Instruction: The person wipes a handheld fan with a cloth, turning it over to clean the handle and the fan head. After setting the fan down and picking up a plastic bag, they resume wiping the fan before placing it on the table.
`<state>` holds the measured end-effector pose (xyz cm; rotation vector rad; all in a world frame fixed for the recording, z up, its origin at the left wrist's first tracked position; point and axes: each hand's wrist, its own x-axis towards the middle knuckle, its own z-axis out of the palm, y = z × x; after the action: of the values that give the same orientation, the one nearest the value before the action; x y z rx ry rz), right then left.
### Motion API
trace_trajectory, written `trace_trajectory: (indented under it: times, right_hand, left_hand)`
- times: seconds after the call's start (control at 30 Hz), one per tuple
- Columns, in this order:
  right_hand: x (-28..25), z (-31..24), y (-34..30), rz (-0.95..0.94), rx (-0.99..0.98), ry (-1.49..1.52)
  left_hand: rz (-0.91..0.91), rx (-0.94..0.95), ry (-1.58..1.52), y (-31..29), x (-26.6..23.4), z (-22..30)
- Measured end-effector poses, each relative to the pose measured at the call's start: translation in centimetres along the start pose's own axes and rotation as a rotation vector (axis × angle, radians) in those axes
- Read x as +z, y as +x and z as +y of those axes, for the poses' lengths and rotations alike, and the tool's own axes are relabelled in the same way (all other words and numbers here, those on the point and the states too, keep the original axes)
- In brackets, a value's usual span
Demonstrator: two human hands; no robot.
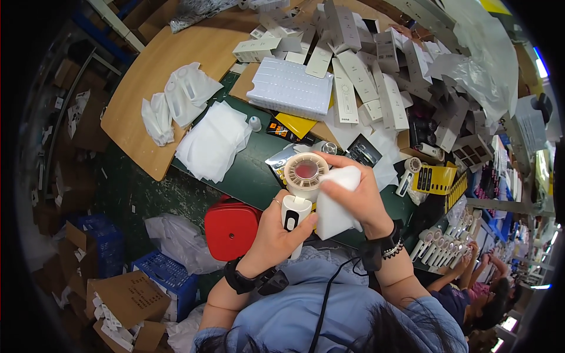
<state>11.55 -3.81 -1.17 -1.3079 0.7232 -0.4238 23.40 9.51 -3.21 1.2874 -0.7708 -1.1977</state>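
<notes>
A white handheld fan (306, 170) with a round, ribbed head and a pinkish centre is held in front of my body. My left hand (272, 238) is wrapped round its handle, the thumb lying beside a dark oval panel. In my right hand (368, 200) is a bunched white foam sheet (336, 223), pressed by the thumb against the right side of the fan head. The right fingers reach behind the head, partly hidden. On the green table beyond lies a stack of white foam sheets (215, 141), with a small bottle (255, 123) beside it.
White boxes (359, 76) pile up at the back right, next to a stack of plastic trays (291, 88). Bagged white items (188, 88) lie on the wooden tabletop. A red stool (231, 232) stands left of me. Several fans (447, 250) stand at right, near other people.
</notes>
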Motion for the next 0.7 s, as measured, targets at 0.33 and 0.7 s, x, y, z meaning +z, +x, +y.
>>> trace_trajectory:
  times: [0.33, 0.7]
  right_hand:
    - [-0.7, 0.7, 0.3, -0.046, 0.039, 0.086]
    - [-1.6, 1.4, 0.6, -0.079, 0.015, 0.113]
  left_hand:
    - [0.012, -0.006, -0.006, 0.3, 0.3, 0.0]
    - [-0.020, 0.018, -0.016, 0.2, 0.0, -0.3]
